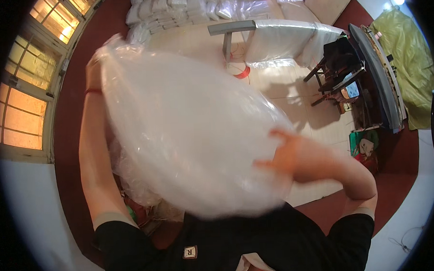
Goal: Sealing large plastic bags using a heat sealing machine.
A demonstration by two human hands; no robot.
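A large bundle of clear plastic bags or sheeting (187,117), whitish and see-through, is raised in front of me and fills the middle of the view. At its upper left, my left hand (94,75) is closed on a gathered corner; the plastic partly covers the fingers. My right hand (291,154) lies against the lower right side of the bundle, blurred by motion, its fingers apart. More crumpled clear plastic (137,181) shows beneath the bundle on the left.
Stacks of plastic-wrapped packs (174,8) line the far side. A bench (276,40) draped in clear plastic stands beyond the bundle, near a red coil (243,72) on the floor. To the right are a dark chair (338,59) and a yellow-green sheet (400,57). Barred windows (26,89) are left.
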